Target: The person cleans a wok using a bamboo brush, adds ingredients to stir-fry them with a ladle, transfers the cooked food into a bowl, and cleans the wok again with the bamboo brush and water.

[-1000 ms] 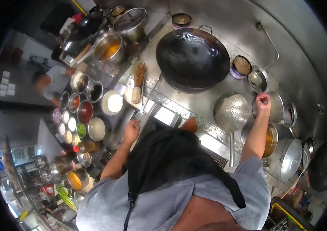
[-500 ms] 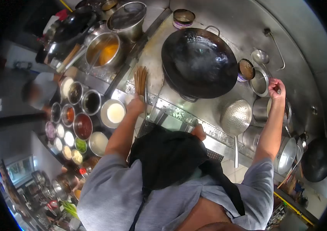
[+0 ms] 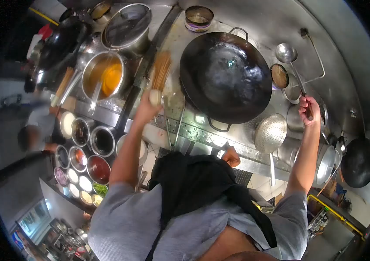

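Note:
My left hand is wrapped around the pale handle of a bamboo wok brush. The bristles point away from me and are smeared by motion, left of the large black wok. That wok sits on the range, wet and shiny inside, with a loop handle at front and back. On the wok's right side, my right hand grips the dark handle end of a metal ladle. The ladle's bowl hangs beyond a small tin, apart from the wok.
A perforated skimmer lies front right of the wok. On the left stand a pot of orange liquid, a lidded pot and several sauce containers. A co-worker is at far left. Another wok hangs at right.
My left hand has raised the brush slightly leftward, and the bristles blur. In my right hand the ladle has shifted left and away from me. The camera view has also moved a little.

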`<state>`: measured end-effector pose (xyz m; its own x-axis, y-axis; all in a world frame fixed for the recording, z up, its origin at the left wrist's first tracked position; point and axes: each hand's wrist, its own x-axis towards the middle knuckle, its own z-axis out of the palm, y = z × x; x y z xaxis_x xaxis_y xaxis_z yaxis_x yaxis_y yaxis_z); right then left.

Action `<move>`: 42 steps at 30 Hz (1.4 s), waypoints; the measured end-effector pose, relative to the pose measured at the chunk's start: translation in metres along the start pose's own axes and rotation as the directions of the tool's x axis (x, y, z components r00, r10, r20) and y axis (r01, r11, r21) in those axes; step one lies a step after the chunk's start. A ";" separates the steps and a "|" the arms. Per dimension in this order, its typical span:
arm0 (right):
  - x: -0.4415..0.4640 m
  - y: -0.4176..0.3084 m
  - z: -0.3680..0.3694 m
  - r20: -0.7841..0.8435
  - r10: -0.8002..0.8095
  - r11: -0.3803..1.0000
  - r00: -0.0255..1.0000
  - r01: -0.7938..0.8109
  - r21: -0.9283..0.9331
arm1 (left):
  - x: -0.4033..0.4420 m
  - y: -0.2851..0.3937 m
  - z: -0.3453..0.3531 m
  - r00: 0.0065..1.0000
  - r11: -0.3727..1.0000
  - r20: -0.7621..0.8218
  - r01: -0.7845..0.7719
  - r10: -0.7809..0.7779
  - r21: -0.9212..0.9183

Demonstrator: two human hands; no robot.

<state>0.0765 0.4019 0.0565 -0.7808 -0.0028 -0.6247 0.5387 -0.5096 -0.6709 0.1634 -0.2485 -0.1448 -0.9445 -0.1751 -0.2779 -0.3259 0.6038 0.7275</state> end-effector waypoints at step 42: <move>-0.232 0.182 -0.056 -0.515 -0.579 0.711 0.632 0.083 -0.698 | 0.316 0.211 -0.052 0.837 0.579 0.526 -0.356 -0.151 0.733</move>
<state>0.3732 0.3581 0.0573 -0.6427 0.7361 -0.2121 0.5389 0.2377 -0.8081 -0.2061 -0.2168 -0.0469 -0.7201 0.1716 -0.6723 0.1775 0.9823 0.0607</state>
